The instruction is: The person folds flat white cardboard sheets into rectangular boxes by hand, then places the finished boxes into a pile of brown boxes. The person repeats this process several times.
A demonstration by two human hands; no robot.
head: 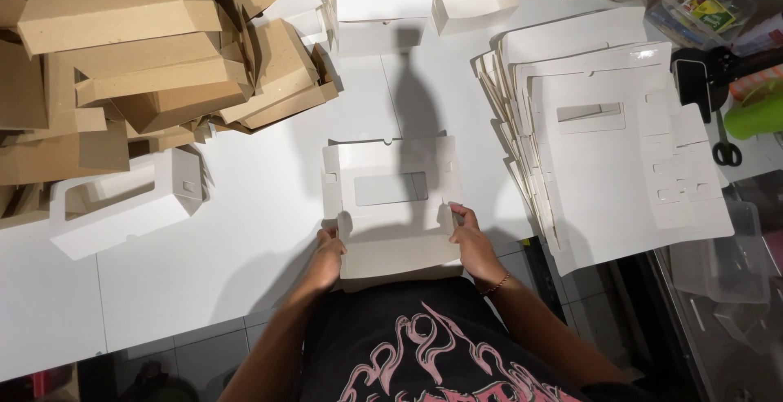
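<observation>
A white cardboard box blank with a clear window (390, 194) lies on the white table (245, 231) right in front of me. My left hand (329, 251) grips its near left side and my right hand (469, 239) grips its near right side. The near flap is bent up toward my body between both hands. The far part with the window lies flat on the table.
A stack of flat white blanks (620, 141) lies to the right. Folded brown boxes (147, 51) pile up at the far left, with a folded white windowed box (122, 202) beside them. More white boxes (383, 2) stand at the back. Scissors (724, 145) and a green object (754, 112) sit far right.
</observation>
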